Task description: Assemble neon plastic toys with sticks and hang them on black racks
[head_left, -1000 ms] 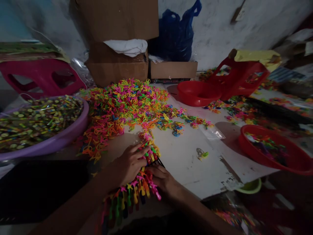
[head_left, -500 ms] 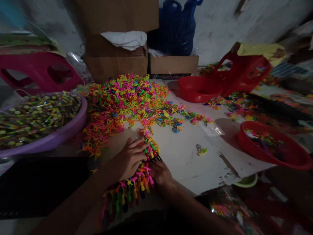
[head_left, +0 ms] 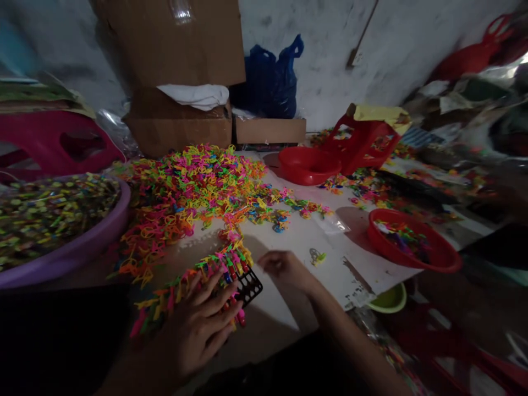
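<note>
My left hand lies with fingers spread over rows of small bright plastic pieces. Those pieces sit side by side in a black slotted rack, whose right end shows bare slots. My left palm covers part of the rows. Just beyond the rack's right end, apart from it, my right hand is curled with fingertips drawn together. Whatever is in its fingers, if anything, is too small and dim to make out. A narrow trail of loose pieces runs from a large heap down to the rack.
A purple basin full of small tube-like pieces stands at left. Red basins stand at the back and at right. A lone yellow-green piece lies right of my hand. Cardboard boxes back the table.
The view has swung right. My left hand has moved toward me and spread over the rows. My right hand has come off the rack and curled, baring the rack's right end.
</note>
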`<state>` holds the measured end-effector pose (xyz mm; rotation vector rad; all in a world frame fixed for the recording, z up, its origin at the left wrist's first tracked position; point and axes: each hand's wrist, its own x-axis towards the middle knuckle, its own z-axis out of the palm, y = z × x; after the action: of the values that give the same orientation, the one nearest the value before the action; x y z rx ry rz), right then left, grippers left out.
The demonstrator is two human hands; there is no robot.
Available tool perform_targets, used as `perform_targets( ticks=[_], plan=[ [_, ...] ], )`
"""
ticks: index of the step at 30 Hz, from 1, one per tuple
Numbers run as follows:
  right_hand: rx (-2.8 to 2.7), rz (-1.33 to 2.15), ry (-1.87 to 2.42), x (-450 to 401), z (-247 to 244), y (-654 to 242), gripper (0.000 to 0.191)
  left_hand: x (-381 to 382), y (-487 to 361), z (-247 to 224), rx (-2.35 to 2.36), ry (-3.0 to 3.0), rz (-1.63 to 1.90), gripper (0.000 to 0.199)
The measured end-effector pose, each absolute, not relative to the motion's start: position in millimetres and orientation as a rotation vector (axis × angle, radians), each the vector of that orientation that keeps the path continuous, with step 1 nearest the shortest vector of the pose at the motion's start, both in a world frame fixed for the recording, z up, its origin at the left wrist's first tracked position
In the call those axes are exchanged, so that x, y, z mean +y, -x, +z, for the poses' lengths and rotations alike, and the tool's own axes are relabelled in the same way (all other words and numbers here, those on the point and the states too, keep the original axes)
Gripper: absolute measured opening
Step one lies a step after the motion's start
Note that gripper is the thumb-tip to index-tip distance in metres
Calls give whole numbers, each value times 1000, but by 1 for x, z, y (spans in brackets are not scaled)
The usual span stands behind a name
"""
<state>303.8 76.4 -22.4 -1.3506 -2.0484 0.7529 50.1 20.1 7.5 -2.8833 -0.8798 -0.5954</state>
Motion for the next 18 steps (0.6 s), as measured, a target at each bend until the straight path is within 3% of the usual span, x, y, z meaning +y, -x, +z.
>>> perform_targets(
  ticks=[3, 7, 11, 14, 18],
  plan=[
    [-1531, 319, 1989, 125, -12, -338, 30, 27, -49, 8, -780, 2793, -608, 34],
    [-1361, 239, 2145, 171, -17, -355, 33, 34, -47, 13, -586, 2686, -570, 34],
    [-1338, 216, 2035, 163, -7, -369, 29, 31, -41, 19, -627, 2705, -511, 36],
    [-1317, 321, 1672, 128, 16, -377, 32, 26, -39, 23, -779, 2846, -620, 40],
    [-1454, 750, 1195, 70, 48, -354, 27, 22, -59, 41, -1671, 3079, -1164, 49]
  ],
)
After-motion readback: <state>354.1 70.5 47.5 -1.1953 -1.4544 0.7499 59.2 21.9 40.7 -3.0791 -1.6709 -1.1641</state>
